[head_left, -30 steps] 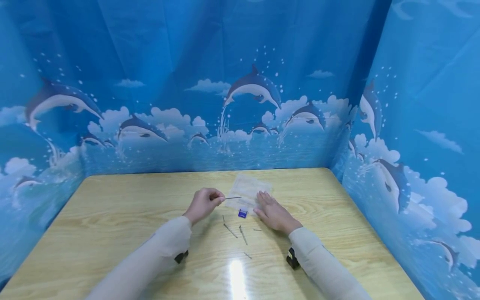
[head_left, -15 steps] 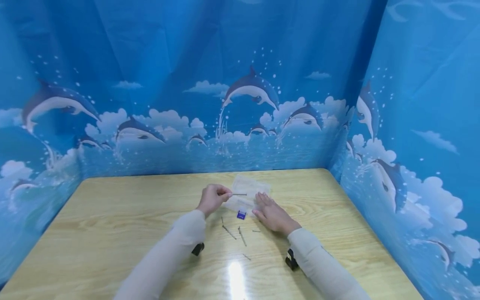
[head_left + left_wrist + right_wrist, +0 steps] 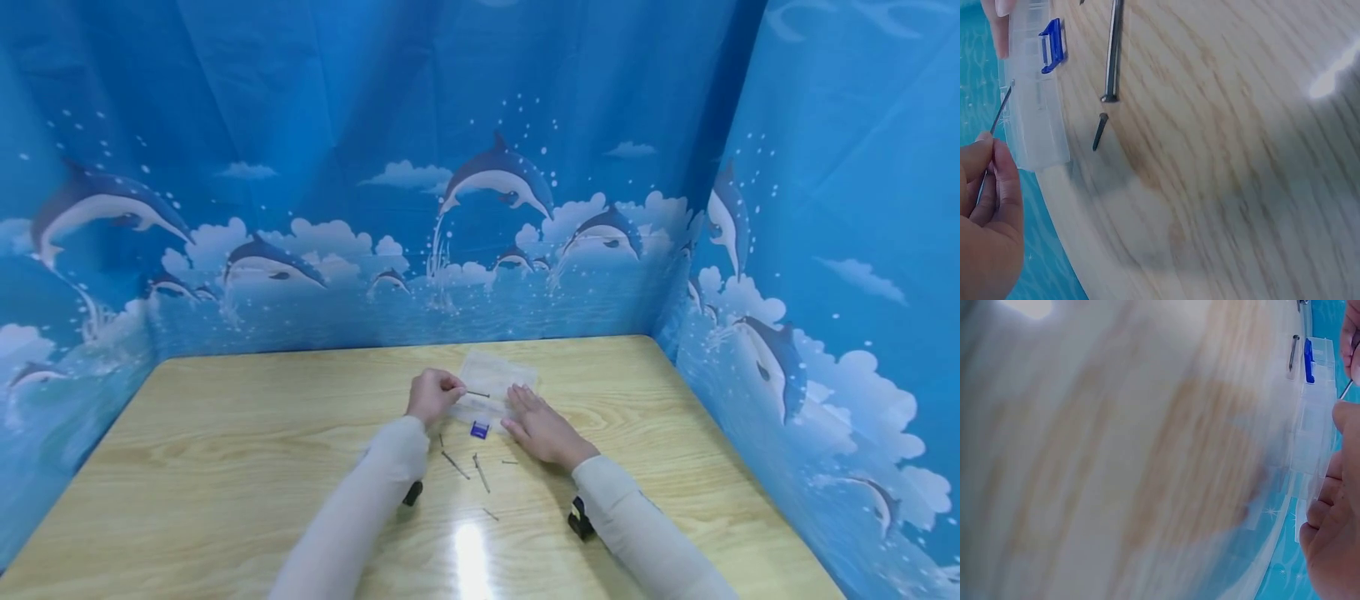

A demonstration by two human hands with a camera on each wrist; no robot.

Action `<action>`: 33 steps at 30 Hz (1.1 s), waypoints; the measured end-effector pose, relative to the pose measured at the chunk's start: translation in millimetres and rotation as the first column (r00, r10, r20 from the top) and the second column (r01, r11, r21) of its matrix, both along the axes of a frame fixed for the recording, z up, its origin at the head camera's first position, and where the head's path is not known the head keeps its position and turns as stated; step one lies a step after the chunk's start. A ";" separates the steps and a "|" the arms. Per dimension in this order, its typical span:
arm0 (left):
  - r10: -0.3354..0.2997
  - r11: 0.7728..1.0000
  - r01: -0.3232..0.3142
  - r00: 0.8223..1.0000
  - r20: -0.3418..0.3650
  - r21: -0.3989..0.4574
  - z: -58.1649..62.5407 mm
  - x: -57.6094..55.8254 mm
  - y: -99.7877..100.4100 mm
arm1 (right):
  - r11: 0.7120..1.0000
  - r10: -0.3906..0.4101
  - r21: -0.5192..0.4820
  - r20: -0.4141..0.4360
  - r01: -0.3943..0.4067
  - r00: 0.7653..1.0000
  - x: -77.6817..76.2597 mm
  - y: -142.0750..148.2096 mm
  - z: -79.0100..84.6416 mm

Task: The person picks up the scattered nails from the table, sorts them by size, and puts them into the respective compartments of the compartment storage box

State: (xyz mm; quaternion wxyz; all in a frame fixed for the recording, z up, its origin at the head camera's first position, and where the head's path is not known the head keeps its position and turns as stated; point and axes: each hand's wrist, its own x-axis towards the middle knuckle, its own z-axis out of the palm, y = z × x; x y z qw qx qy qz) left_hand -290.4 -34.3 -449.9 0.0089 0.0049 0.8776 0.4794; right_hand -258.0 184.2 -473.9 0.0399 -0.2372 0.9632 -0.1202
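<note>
A clear plastic compartment box [image 3: 1038, 128] with a blue latch [image 3: 479, 430] stands on the table, its transparent lid [image 3: 491, 369] lying back. Thumb and fingertips of my left hand [image 3: 435, 395] pinch a thin dark nail [image 3: 477, 393] at one end. Its head end points right, over the box. At the right end of the box rests my right hand [image 3: 546, 427], fingers extended in the head view and thumb apart near the front. In the right wrist view, the right fingertips lie along the box's edge [image 3: 1313, 450].
Several loose nails lie on the wooden table [image 3: 262, 467] in front of the box, among them a long nail [image 3: 482, 473], another long nail [image 3: 455, 465] and a short nail [image 3: 491, 514]. A blue dolphin-print curtain [image 3: 337, 167] hangs behind the table and along its right side.
My left hand has moved right with the nail, bringing it over the box. The right hand has stayed at the box. The view has shifted slightly.
</note>
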 end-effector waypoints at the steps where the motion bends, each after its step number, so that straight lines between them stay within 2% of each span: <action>1: 0.002 1.000 -0.002 1.000 0.005 -0.002 -0.5 -0.1 1.0 | 1.000 0.004 -0.004 0.001 -0.004 1.000 0.4 -0.1 0.9; 9: 0.016 1.000 -0.016 0.999 0.038 0.001 -4.3 -4.2 10.4 | 1.000 0.009 -0.005 -0.010 -0.009 1.000 1.2 -1.1 2.8; 13: 0.033 0.999 -0.033 0.999 0.029 0.016 -3.9 -4.5 14.1 | 1.000 0.006 -0.020 -0.011 -0.006 1.000 -0.3 -1.5 1.9; 18: 0.074 0.997 -0.074 0.997 0.009 0.026 -4.9 -3.2 18.4 | 1.000 -0.006 -0.007 0.001 0.006 1.000 -0.4 -1.3 1.1; 23: 0.107 0.994 -0.108 0.994 0.021 0.030 -6.1 -2.5 23.0 | 1.000 -0.007 -0.006 0.008 0.007 1.000 0.4 -1.1 2.0; 33: 0.112 0.994 -0.112 0.993 0.036 0.017 -10.4 -2.0 26.0 | 1.000 0.006 -0.006 -0.008 -0.006 1.000 0.6 0.0 0.5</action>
